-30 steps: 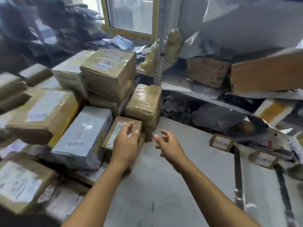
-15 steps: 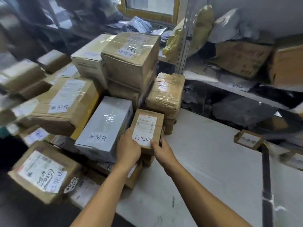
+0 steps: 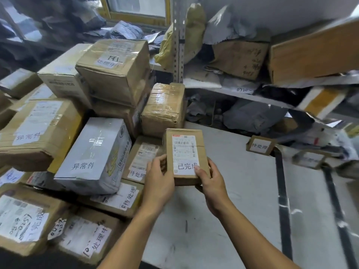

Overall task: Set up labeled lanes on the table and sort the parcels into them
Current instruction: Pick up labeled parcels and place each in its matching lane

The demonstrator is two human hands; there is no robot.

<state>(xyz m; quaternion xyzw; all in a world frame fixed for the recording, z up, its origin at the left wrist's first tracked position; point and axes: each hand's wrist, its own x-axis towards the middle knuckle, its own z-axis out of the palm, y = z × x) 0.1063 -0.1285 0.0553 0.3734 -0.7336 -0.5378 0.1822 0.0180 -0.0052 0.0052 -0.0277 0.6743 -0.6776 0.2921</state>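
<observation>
small parcel gripped between left hand, right hand

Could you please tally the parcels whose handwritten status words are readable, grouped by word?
异常件 parcels: 2
已完成 parcels: 2
待处理 parcels: 2
处理中 parcels: 2
Total: 8; the other parcels' markings cannot be read.

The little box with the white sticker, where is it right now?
In the head view, the little box sits mid-frame, held up by the left hand and right hand, just right of the parcel pile, above the grey table.
</observation>
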